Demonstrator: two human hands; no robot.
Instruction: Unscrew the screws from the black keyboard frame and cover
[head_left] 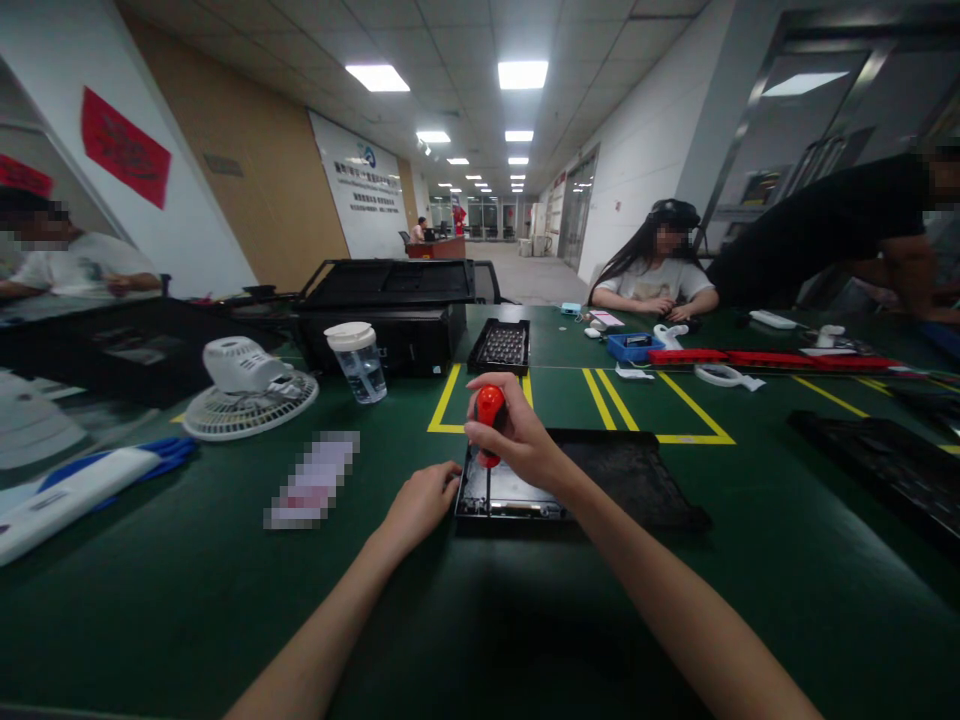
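My right hand [514, 430] is wrapped round the red and black handle of a screwdriver [491, 400]. Its thin shaft points down at the front left part of a flat black case [622, 480], which lies on the green table. A silvery panel with small parts shows in the left half of the case. Against the case's left edge rests my left hand [424, 495], fingers curled together; whether they hold anything is hidden.
Left on the table [390, 620] are a white fan [251, 390], a lidded cup [358, 362] and a blurred flat item [315, 480]. Behind stand a black tray of small parts [500, 345] and a black crate [382, 340]. Other people are at the far side.
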